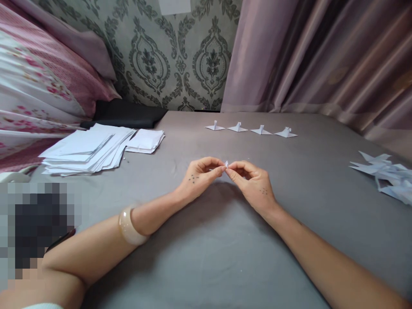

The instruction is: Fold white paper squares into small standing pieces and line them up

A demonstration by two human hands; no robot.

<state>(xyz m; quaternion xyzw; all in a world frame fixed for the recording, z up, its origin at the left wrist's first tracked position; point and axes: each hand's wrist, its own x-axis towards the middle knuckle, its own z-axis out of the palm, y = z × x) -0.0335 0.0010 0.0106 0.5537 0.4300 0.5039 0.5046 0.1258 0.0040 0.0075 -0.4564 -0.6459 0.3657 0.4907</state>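
Left hand (197,178) and right hand (255,182): fingertip grip of each pinching the same small paper (226,163). Beyond, four folded papers (262,131) in a row; paper stacks (85,150) at left.

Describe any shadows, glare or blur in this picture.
Head view: soft shadow on the gray cloth below the left hand and right hand; glints on the bangle; blocky pixelation at lower left. Same view: folded papers at right look soft.
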